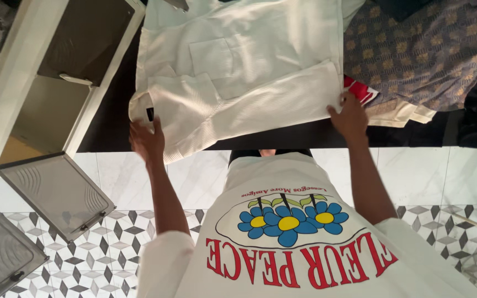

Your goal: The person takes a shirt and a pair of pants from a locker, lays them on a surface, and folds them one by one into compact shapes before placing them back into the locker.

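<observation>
dark surface [111,132]: white shirt [238,66] half folded, sleeve across, left hand [146,140] & right hand [350,117] fingers pinching its near hem, body fold left.

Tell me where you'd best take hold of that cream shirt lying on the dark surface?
Probably at the two ends of its near folded edge, coming from the person's side. The cream shirt lies flat with that edge nearest the body, and the left hand and right hand already sit at those corners, spread wide. Holding both ends should keep the fold from sagging.
</observation>
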